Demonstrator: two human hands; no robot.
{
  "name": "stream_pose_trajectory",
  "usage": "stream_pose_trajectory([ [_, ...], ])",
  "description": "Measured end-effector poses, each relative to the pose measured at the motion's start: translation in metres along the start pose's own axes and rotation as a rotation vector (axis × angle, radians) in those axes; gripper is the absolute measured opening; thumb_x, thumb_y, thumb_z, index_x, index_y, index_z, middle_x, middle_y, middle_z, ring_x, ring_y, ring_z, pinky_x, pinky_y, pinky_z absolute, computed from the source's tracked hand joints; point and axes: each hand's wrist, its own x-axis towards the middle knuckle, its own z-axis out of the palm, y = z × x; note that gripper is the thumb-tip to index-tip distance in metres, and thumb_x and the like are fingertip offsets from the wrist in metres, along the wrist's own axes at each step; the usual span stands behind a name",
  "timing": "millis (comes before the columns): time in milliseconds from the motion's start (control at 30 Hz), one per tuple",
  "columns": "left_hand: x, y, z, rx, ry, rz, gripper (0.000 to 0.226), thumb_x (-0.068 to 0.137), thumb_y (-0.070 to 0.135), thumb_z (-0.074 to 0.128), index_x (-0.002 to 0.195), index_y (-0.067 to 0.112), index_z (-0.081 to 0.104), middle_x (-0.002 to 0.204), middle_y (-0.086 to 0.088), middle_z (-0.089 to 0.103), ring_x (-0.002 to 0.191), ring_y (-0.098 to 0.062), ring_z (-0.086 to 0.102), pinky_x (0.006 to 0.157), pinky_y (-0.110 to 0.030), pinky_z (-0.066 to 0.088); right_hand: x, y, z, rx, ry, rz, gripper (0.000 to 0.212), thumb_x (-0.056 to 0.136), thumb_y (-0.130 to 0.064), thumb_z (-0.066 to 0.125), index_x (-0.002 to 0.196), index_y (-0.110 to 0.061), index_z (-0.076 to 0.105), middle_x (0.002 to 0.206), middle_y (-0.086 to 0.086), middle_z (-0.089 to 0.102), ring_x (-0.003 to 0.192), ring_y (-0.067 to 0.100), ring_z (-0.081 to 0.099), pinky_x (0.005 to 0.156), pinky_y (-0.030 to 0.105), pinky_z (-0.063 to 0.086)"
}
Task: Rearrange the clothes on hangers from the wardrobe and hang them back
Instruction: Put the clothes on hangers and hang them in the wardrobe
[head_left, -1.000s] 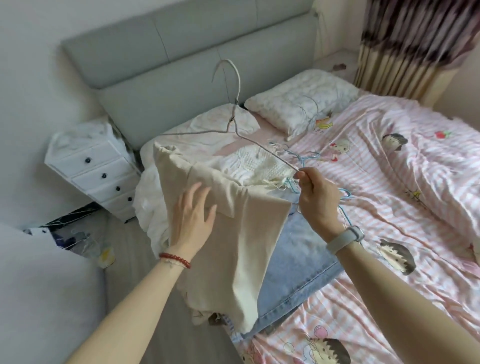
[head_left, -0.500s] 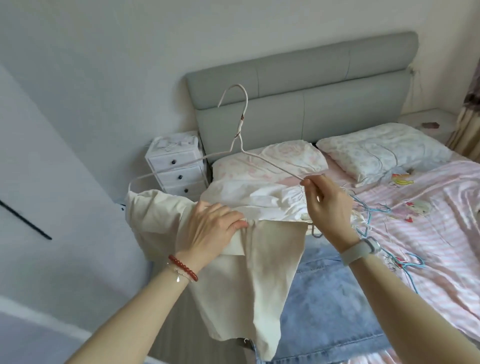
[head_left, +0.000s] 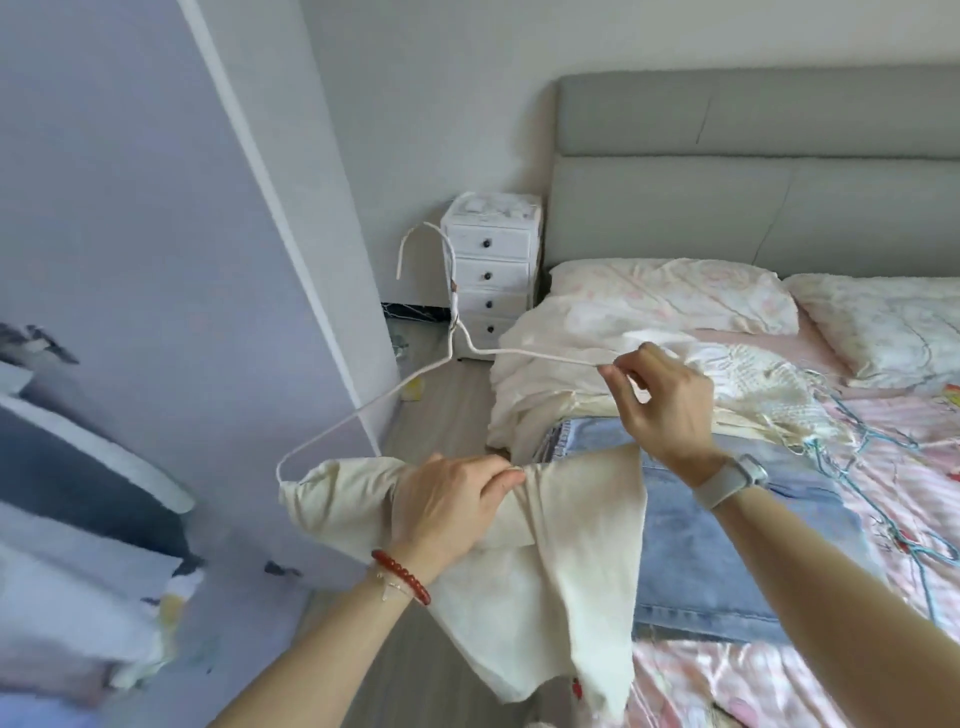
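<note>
Draped over the bottom bar of a white wire hanger, a cream garment is held in the air above the edge of the bed, its loose cloth hanging down toward the floor. The hanger is tilted, with its hook raised toward the upper left and its left corner dipping low beside the garment's bunched end. The fabric is gripped by the left hand, whose fingers are curled round a gathered fold where the cloth passes over the bar; a red bead bracelet is worn on that wrist. The right arm of the hanger is pinched between the thumb and fingertips of the right hand, so both grips are clenched on something, the left on cloth and the right on wire. A grey watch is strapped to the right wrist.

Beneath the hands, blue jeans are spread flat on the pink striped bedsheet, and a pile of pale clothes is heaped just behind them. A tangle of blue wire hangers lies on the sheet to the right. Two pillows are set against the grey padded headboard. A small white chest of drawers stands between the bed and a pale wall panel on the left.
</note>
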Motion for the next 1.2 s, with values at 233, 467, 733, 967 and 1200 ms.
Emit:
stream_pose_trajectory([
  [233, -0.104, -0.091, -0.066, 0.059, 0.141, -0.136, 0.036, 0.088, 0.047, 0.040, 0.068, 0.026, 0.062, 0.062, 0.010, 0.064, 0.056, -0.014, 0.059, 0.060, -0.027, 0.029, -0.004, -0.135, 0.056, 0.237, -0.320, -0.061, 0.039, 0.088, -0.042, 0.044, 0.078, -0.011, 0.066, 0.067, 0.004, 0.062, 0.058, 0.028, 0.060, 0.050, 0.028, 0.042],
  [467, -0.228, -0.179, -0.153, 0.250, 0.237, -0.329, 0.030, 0.089, 0.038, 0.041, 0.070, 0.028, 0.062, 0.066, 0.012, 0.062, 0.062, -0.016, 0.056, 0.065, -0.030, 0.024, 0.006, -0.288, 0.104, 0.427, -0.810, -0.434, 0.033, 0.097, -0.031, 0.034, 0.122, -0.027, 0.055, 0.057, -0.002, 0.058, 0.068, 0.031, 0.060, 0.070, 0.037, 0.048],
  [733, -0.335, -0.221, -0.236, 0.501, 0.270, -0.560, 0.033, 0.093, 0.042, 0.035, 0.073, 0.028, 0.058, 0.069, 0.010, 0.055, 0.072, -0.017, 0.052, 0.083, -0.032, 0.026, -0.023, -0.457, 0.136, 1.049, -0.894, -0.358, 0.021, 0.095, -0.013, 0.047, 0.095, -0.010, 0.068, 0.051, -0.019, 0.050, 0.049, 0.006, 0.041, 0.055, 0.016, 0.034],
  [967, -0.382, -0.247, -0.284, 0.481, 0.376, -0.903, 0.049, 0.085, 0.056, 0.029, 0.108, 0.030, 0.064, 0.120, 0.010, 0.056, 0.121, -0.005, 0.033, 0.108, -0.035, 0.005, -0.034, -0.577, 0.156, 1.269, -1.044, -0.343, 0.019, 0.092, -0.010, 0.050, 0.081, -0.003, 0.064, 0.047, -0.012, 0.047, 0.050, 0.000, 0.047, 0.054, 0.014, 0.033],
  [1200, -0.438, -0.269, -0.325, 0.551, 0.692, -1.276, 0.057, 0.080, 0.047, 0.030, 0.111, 0.016, 0.065, 0.121, -0.008, 0.056, 0.110, -0.033, 0.051, 0.094, -0.047, 0.036, -0.060, -0.678, 0.192, 1.349, -1.186, -0.358, 0.018, 0.093, -0.008, 0.046, 0.095, -0.002, 0.064, 0.057, -0.014, 0.045, 0.050, 0.001, 0.045, 0.055, 0.015, 0.033],
])
